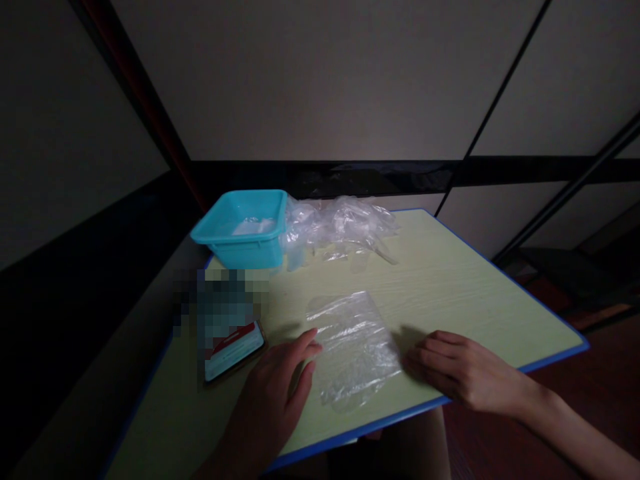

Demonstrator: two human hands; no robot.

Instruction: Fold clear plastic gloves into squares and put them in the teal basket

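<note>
A thin, clear, wrinkled plastic piece point(357, 347) lies flat on the table between my hands; whether it is a bag or a glove I cannot tell. My left hand point(277, 380) is at its left edge, thumb and fingers apart, the fingertips just over or against the plastic. To its right, my right hand point(457, 367) rests on the table near the front edge, fingers side by side and loosely bent. A small gap seems to part its fingertips from the plastic. The right thumb is hidden.
A loose heap of clear plastic pieces point(345, 223) lies at the back, beside a turquoise basin point(245, 253) with whitish, clear material inside. A phone point(235, 353), partly blurred out, lies left of my left hand. The pale yellow table point(450, 287) has a blue edge; panelled doors stand behind it.
</note>
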